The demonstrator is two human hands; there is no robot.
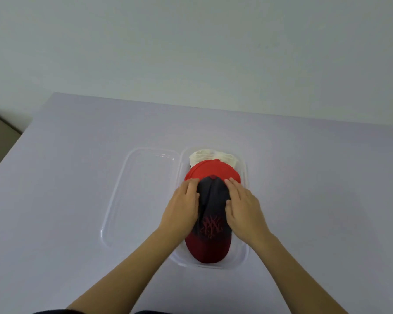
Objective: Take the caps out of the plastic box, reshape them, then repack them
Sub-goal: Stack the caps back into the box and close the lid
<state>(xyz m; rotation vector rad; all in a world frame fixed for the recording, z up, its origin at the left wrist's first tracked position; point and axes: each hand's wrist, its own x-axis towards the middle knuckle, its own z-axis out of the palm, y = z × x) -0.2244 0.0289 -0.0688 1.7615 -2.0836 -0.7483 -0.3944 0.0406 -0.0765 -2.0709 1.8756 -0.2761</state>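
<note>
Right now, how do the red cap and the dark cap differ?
The dark cap is blackish with a red emblem; the red cap is plain red. The dark cap lies nearest the person; the red cap sits behind, partly covered by it. Both lie in the plastic box.

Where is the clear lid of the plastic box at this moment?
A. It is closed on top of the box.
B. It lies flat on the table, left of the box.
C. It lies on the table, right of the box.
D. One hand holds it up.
B: the lid lies flat on the table just left of the box, which is open with the dark cap inside.
</note>
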